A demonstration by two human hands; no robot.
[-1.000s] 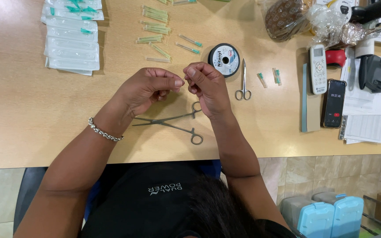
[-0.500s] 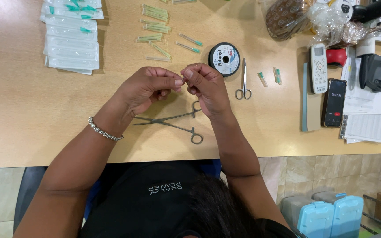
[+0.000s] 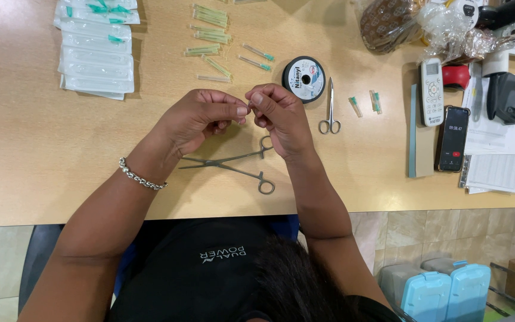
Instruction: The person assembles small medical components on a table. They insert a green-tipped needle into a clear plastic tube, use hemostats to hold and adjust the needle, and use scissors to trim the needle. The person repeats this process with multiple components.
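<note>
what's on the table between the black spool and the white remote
In the head view, small scissors lie just right of the black spool, then two short green-tipped capped pieces before the white remote. The rest is bare table.

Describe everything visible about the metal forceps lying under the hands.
The forceps are slim, silver, shiny metal with two ring handles, one near the table's front edge, the other up by the right hand. They lie flat on the tan wooden table, handles spread apart, long thin shafts meeting towards the left forearm. The left hand and the right one are raised above them; neither is seen touching them.
</note>
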